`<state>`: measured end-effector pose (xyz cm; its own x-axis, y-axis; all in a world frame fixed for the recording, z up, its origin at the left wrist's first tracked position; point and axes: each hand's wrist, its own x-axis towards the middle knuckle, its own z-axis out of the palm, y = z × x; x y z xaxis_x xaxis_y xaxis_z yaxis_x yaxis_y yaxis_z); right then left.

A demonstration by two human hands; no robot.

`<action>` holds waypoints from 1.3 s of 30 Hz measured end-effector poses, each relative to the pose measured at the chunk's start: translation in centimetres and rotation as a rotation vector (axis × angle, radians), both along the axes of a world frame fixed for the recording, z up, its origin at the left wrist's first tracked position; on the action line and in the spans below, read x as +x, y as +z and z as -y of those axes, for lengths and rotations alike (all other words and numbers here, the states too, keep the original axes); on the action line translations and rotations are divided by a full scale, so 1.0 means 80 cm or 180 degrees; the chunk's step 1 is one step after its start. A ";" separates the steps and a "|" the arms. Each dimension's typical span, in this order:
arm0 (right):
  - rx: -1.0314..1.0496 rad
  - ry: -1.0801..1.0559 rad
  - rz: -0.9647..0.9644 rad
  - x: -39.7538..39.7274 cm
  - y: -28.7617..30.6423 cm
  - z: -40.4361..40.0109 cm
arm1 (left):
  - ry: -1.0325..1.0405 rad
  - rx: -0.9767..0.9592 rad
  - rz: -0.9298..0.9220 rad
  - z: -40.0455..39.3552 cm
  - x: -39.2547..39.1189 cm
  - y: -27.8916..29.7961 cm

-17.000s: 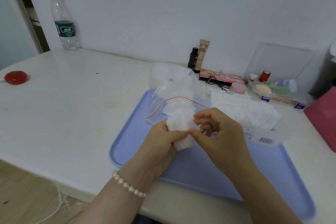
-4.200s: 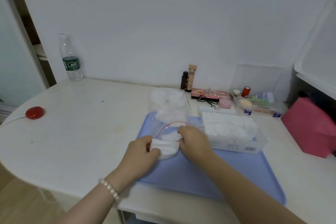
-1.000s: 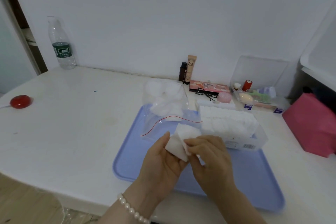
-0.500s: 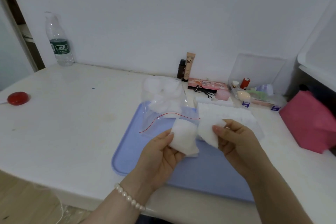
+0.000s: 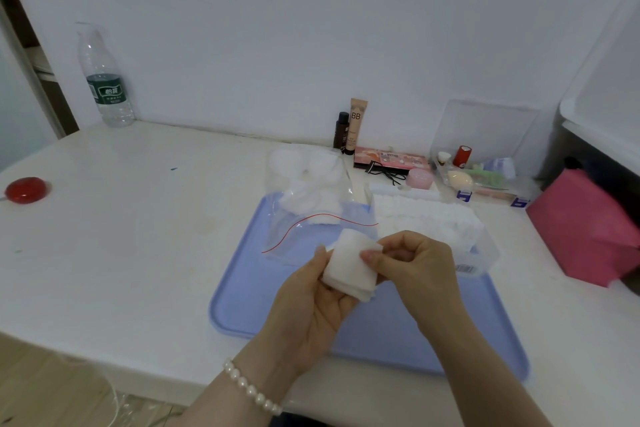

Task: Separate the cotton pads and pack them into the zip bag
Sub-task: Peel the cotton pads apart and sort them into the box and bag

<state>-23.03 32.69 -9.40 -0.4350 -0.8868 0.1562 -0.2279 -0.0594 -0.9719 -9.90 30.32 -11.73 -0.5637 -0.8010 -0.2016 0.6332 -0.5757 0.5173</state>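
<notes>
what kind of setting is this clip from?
Probably a home dressing table or desk: a BB cream tube, a makeup palette and a clear organiser box of cosmetics line the wall, beside a water bottle.

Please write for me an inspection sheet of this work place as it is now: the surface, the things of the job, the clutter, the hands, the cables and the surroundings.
Surface: white table bearing a pale blue plastic tray.
Job's things: clear zip bag with red seal line, open, white pads inside, lying half on the tray; clear plastic box of white cotton pads at the tray's far right; small stack of square white cotton pads held above the tray.
Clutter: plastic water bottle, red round object, BB cream tube, dark small bottle, clear organiser of cosmetics, pink pouch.
Hands: left hand holds the stack; right hand pinches its top edge.
Cables: thin black cord by the palette.
Surroundings: plain white wall.
</notes>
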 end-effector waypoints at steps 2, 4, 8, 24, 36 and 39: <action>-0.0036 -0.0051 -0.0154 0.001 -0.001 -0.001 | -0.0018 -0.0116 0.0033 -0.003 0.000 0.003; -0.0047 -0.0087 -0.0272 0.002 -0.002 -0.001 | 0.0021 -0.0251 0.0085 -0.005 -0.001 0.001; -0.0178 -0.0355 -0.0852 0.005 -0.011 0.000 | 0.0043 -0.0218 0.0167 0.000 -0.003 -0.007; -0.1285 0.0385 -0.3206 -0.009 -0.024 -0.008 | -0.0083 -0.0500 0.0261 0.007 0.007 -0.012; -0.0888 0.0136 -0.1497 -0.006 -0.022 -0.009 | 0.0035 -0.0527 0.0501 0.000 0.004 -0.004; -0.0871 0.0314 -0.1418 -0.009 -0.021 -0.009 | 0.0026 -0.0499 0.0446 0.000 0.005 -0.002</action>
